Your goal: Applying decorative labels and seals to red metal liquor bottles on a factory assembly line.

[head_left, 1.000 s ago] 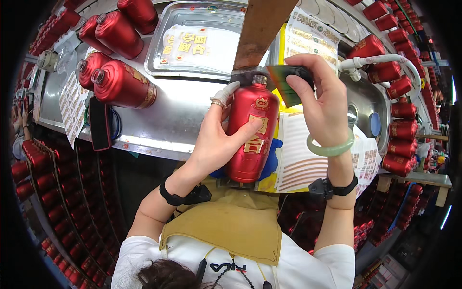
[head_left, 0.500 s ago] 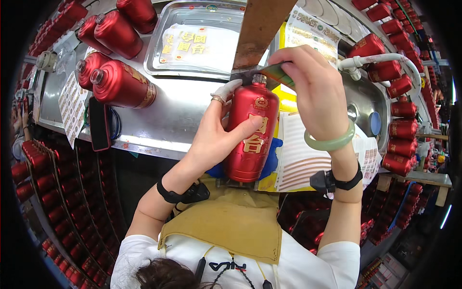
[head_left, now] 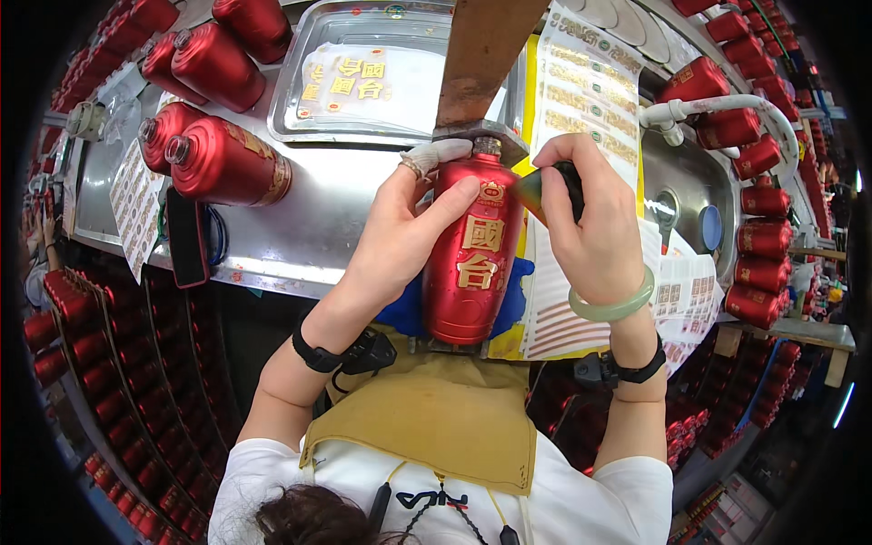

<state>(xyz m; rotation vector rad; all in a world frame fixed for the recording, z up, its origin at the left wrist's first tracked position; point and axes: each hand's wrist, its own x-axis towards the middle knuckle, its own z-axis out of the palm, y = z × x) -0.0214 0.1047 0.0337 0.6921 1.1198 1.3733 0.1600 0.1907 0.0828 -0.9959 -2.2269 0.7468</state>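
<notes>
Matte red btl (head_left: pixel 472 252) w/ gold chars (head_left: pixel 477 271); clear neck (head_left: pixel 487 147).

Through my feed I now see the left hand (head_left: pixel 392 234) with its thumb higher on the red bottle (head_left: pixel 461 309), beside the gold emblem (head_left: pixel 492 193), uncovering the upper gold character (head_left: pixel 484 233). Its white-covered finger reaches closer to the bottle's neck. The right hand (head_left: pixel 590 222) sits lower, its dark scraper (head_left: pixel 532 192) down from neck level to the bottle's shoulder; beyond it, more patterned sheet (head_left: pixel 590 91) shows.
</notes>
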